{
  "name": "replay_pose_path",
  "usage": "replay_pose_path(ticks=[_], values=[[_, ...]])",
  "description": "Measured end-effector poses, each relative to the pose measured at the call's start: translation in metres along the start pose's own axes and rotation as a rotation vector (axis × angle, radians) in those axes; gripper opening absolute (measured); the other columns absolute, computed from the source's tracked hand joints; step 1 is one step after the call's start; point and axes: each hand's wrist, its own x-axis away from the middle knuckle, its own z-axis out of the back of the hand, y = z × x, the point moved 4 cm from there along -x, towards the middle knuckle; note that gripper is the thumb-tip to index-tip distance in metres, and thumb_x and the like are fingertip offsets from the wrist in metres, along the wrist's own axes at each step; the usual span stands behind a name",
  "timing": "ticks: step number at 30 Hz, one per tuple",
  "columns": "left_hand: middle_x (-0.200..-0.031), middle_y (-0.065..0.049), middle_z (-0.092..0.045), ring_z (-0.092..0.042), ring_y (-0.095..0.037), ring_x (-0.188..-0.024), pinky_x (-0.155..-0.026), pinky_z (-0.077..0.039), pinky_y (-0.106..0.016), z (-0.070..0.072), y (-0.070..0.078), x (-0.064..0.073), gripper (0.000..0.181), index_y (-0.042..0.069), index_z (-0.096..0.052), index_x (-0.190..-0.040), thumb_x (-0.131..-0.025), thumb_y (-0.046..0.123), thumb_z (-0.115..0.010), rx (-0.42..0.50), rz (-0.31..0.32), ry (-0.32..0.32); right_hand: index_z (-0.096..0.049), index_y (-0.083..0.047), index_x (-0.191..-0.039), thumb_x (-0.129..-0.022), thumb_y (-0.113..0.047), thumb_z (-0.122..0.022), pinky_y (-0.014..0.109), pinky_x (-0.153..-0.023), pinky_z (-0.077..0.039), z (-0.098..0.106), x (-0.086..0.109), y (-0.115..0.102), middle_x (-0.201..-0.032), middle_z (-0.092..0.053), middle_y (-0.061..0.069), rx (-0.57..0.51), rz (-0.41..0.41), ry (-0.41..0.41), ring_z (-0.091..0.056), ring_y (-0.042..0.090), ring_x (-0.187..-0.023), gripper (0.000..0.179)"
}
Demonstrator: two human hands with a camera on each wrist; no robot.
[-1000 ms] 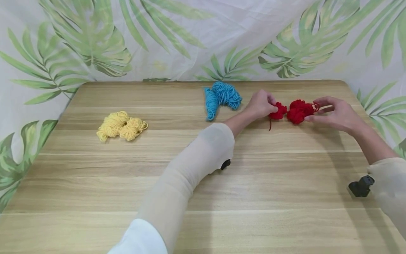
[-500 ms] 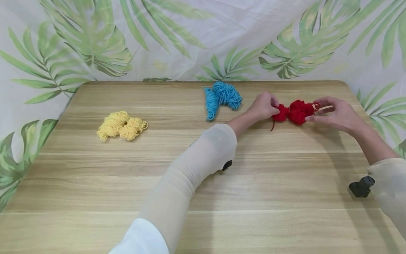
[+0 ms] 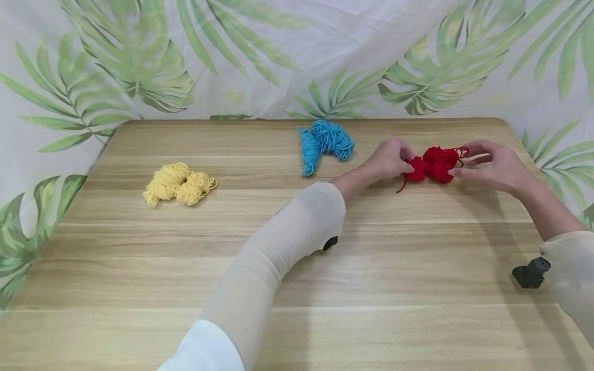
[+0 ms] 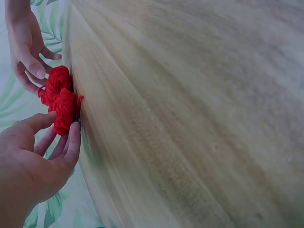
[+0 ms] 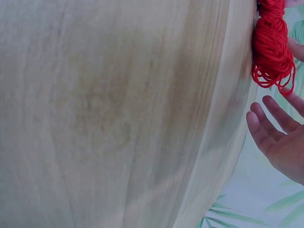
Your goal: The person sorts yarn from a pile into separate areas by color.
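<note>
Two bundles of red yarn lie side by side, touching, at the back right of the table. My left hand (image 3: 390, 158) pinches the smaller red yarn bundle (image 3: 416, 170) between thumb and fingers, and a loose strand trails from it. At the right end of the larger red yarn bundle (image 3: 438, 161) is my right hand (image 3: 496, 167), its thumb and index finger touching the yarn and its loops. In the right wrist view the other fingers of the right hand (image 5: 285, 137) spread apart, holding nothing. The left wrist view shows both red bundles (image 4: 64, 107) between the hands.
Two blue yarn bundles (image 3: 329, 141) lie at the back middle of the wooden table (image 3: 394, 309), left of my left hand. Two yellow yarn bundles (image 3: 178, 184) are farther left. A leaf-patterned cloth (image 3: 260, 62) hangs behind the table's back edge.
My left hand has slid a little to the right with the smaller red bundle, which now sits closer against the larger one. My right hand has barely moved.
</note>
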Motion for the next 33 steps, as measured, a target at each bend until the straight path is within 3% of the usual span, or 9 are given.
replay_pose_path(ticks=[7, 9, 12, 16, 21, 26, 33], values=[[-0.119, -0.007, -0.069, -0.059, -0.014, -0.105, -0.079, -0.052, -0.015, 0.003, 0.003, 0.006, 0.028, 0.004, -0.070, -0.122, -0.094, 0.007, -0.076, -0.071, -0.018, -0.030, -0.050, 0.003, -0.144, -0.091, -0.032, -0.079, 0.006, -0.069, -0.043, 0.003, 0.001, -0.005, -0.138, -0.054, 0.025, -0.014, 0.045, 0.062, -0.054, 0.007, -0.102, 0.070], [-0.121, -0.007, -0.069, -0.060, -0.013, -0.109, -0.083, -0.050, -0.014, 0.005, 0.003, 0.008, 0.030, 0.004, -0.070, -0.124, -0.094, 0.008, -0.075, -0.094, -0.031, -0.037, -0.051, 0.003, -0.144, -0.091, -0.032, -0.080, 0.006, -0.069, -0.043, 0.005, 0.002, -0.008, -0.137, -0.055, 0.025, -0.012, 0.057, 0.080, -0.053, 0.006, -0.101, 0.069], [-0.126, -0.006, -0.067, -0.059, -0.014, -0.116, -0.088, -0.048, -0.014, 0.008, 0.004, 0.013, 0.032, 0.004, -0.068, -0.127, -0.097, 0.010, -0.073, -0.139, -0.062, -0.052, -0.052, 0.005, -0.143, -0.091, -0.030, -0.079, 0.007, -0.071, -0.040, 0.007, 0.004, -0.013, -0.135, -0.056, 0.029, 0.002, 0.084, 0.109, -0.060, 0.024, -0.110, 0.068], [-0.130, -0.006, -0.066, -0.060, -0.015, -0.118, -0.091, -0.048, -0.014, 0.012, 0.005, 0.019, 0.034, 0.004, -0.066, -0.131, -0.098, 0.011, -0.071, -0.183, -0.100, -0.069, -0.051, 0.007, -0.142, -0.092, -0.030, -0.077, 0.014, -0.075, -0.037, 0.010, 0.006, -0.022, -0.136, -0.055, 0.035, 0.044, 0.110, 0.126, -0.053, 0.053, -0.121, 0.068], [-0.133, -0.008, -0.066, -0.064, -0.016, -0.113, -0.093, -0.048, -0.015, 0.019, 0.005, 0.026, 0.036, 0.002, -0.066, -0.133, -0.098, 0.012, -0.071, -0.213, -0.144, -0.089, -0.051, 0.005, -0.144, -0.092, -0.034, -0.077, 0.032, -0.083, -0.039, 0.010, 0.007, -0.033, -0.139, -0.054, 0.033, 0.091, 0.111, 0.128, -0.051, 0.053, -0.125, 0.070], [-0.137, -0.010, -0.065, -0.063, -0.020, -0.118, -0.097, -0.048, -0.018, 0.030, 0.006, 0.038, 0.038, 0.001, -0.064, -0.135, -0.100, 0.013, -0.068, -0.227, -0.166, -0.085, -0.053, 0.003, -0.144, -0.091, -0.031, -0.079, 0.035, -0.085, -0.040, 0.006, 0.010, -0.048, -0.139, -0.055, 0.032, 0.101, 0.140, 0.132, -0.051, 0.051, -0.127, 0.068], [-0.141, -0.013, -0.062, -0.061, -0.025, -0.123, -0.101, -0.048, -0.024, 0.051, 0.000, 0.060, 0.041, -0.001, -0.061, -0.139, -0.102, 0.016, -0.066, -0.247, -0.185, -0.090, -0.057, 0.005, -0.139, -0.087, -0.025, -0.082, 0.054, -0.089, -0.043, -0.005, 0.011, -0.071, -0.135, -0.058, 0.033, 0.138, 0.217, 0.134, -0.054, 0.050, -0.122, 0.066]])
